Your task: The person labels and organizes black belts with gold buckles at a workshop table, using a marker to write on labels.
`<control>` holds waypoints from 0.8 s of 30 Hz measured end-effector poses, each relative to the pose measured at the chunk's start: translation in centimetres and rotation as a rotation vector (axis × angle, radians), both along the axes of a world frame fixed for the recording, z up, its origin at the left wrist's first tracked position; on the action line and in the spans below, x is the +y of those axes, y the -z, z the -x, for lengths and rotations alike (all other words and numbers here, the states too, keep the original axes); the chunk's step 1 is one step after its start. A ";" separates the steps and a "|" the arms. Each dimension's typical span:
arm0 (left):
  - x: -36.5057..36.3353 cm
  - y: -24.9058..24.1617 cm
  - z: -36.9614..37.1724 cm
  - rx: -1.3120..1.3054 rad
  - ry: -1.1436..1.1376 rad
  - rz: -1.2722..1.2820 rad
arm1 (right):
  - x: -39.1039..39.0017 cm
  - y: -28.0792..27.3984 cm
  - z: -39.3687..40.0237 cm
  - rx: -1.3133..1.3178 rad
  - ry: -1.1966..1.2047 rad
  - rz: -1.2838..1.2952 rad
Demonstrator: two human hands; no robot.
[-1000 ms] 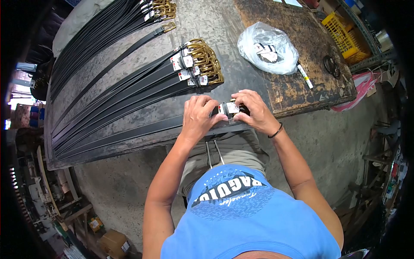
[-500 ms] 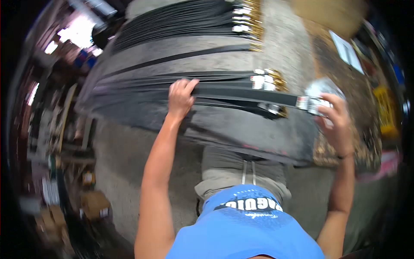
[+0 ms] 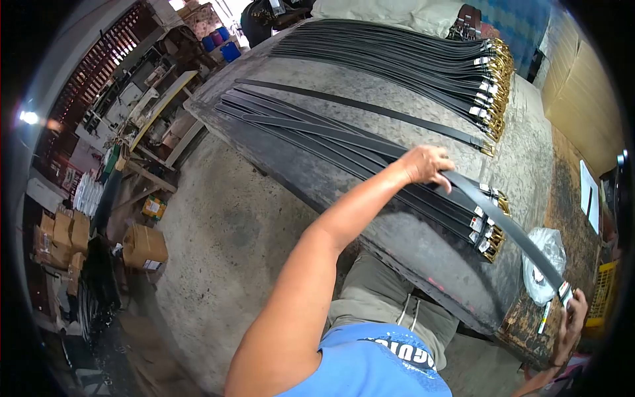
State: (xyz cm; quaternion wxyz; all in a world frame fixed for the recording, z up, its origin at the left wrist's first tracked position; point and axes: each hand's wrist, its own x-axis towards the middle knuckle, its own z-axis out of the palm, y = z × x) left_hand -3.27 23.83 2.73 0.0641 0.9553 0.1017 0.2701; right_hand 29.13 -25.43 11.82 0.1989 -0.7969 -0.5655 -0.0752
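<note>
My left hand (image 3: 426, 165) is closed around a black belt (image 3: 493, 210), above a pile of black belts (image 3: 317, 152) lying on the grey table (image 3: 423, 235). At the lower right, my right hand (image 3: 574, 314) grips the same belt at its tagged end, beyond the table's corner. Between my hands the belt is lifted and bows slightly; its other end trails left over the pile. Gold buckles (image 3: 493, 248) with white tags end the pile. A single belt (image 3: 357, 106) lies apart, behind the pile.
A large row of black belts (image 3: 397, 56) with gold buckles fills the table's back. A clear plastic bag (image 3: 544, 264) and white paper (image 3: 589, 195) lie on the worn wooden surface (image 3: 562, 165) at right. Cardboard boxes (image 3: 144, 246) stand on the floor at left.
The view has swung left. My left hand has moved along the belt toward the buckle end, and my right hand has drawn that end away from the pile, toward the near right.
</note>
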 end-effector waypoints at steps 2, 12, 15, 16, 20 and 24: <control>-0.4 0.9 0.0 0.001 0.072 0.068 | -1.2 1.1 -0.4 0.043 0.002 0.017; 5.0 0.8 10.0 0.284 -0.101 -0.121 | 10.5 1.7 6.5 0.156 -0.133 -0.084; 7.3 -0.8 13.2 0.338 -0.243 -0.235 | 15.2 1.3 8.6 0.078 -0.194 -0.093; 8.0 -1.3 13.8 0.357 -0.290 -0.247 | 16.6 1.0 9.3 0.032 -0.237 -0.109; 9.7 -1.9 13.9 0.287 -0.381 -0.247 | 18.1 0.4 9.7 -0.004 -0.240 -0.169; 7.8 -0.8 10.3 0.268 -0.277 -0.134 | 15.0 1.3 6.2 0.013 -0.148 -0.150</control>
